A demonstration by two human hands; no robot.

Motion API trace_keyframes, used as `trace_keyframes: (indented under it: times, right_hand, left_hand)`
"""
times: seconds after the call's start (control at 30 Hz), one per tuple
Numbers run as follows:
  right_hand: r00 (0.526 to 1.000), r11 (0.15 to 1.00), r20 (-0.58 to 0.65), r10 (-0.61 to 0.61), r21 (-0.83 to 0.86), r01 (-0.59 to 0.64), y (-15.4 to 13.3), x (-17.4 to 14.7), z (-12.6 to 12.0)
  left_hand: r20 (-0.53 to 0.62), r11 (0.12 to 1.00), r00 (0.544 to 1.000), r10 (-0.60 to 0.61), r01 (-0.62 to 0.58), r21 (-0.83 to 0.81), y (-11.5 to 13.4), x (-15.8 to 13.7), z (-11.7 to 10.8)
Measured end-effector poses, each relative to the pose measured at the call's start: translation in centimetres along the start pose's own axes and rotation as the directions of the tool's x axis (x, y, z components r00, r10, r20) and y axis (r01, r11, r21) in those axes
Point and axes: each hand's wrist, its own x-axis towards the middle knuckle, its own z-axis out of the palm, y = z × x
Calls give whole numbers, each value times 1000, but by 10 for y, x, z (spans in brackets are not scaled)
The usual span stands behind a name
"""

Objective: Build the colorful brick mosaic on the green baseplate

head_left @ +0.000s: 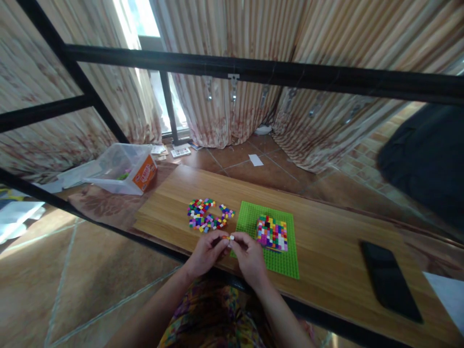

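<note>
My left hand [207,250] and my right hand [249,255] meet over the front edge of the wooden board. Between their fingertips are small toy bricks [231,237], a white one at the right and orange or yellow ones beside it; the fingers hide part of them. Both hands are closed in a pinch. Just right of my right hand, a block of many-coloured bricks [272,233] stands on a green baseplate [290,265]. Beyond my left hand lies a loose pile of small coloured bricks [205,222].
A clear plastic box [121,181] with an orange label stands past the board's left end. A black phone [389,280] lies on the board's [333,251] right side. Black metal bars [253,67] cross in front of the curtains [224,29]. A dark rounded object [427,159] is at far right.
</note>
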Motion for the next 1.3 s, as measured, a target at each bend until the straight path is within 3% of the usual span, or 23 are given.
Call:
trace_keyframes:
  times: [0.17, 0.57, 0.87, 1.1, 1.3]
  right_hand:
    - [999, 991, 6, 46, 127, -47, 3, -2, 3]
    - [993, 971, -29, 113, 214, -104, -1, -11, 8]
    - [983, 938, -72, 168, 318, -137, -16, -25, 0]
    - [971, 997, -230, 69, 40, -61, -25, -23, -51]
    - [931, 951, -361, -55, -304, -62, -24, -4, -97]
  left_hand:
    - [39, 995, 997, -72, 74, -69, 1, 0, -2]
    - [100, 979, 986, -132, 145, -146, 3, -1, -8]
    - [25, 967, 991, -133, 135, -216, 6, 2, -8]
    - [43, 989, 995, -90, 95, -114, 4, 3, -6]
    - [31, 991, 995, -99, 102, -86, 4, 3, -5]
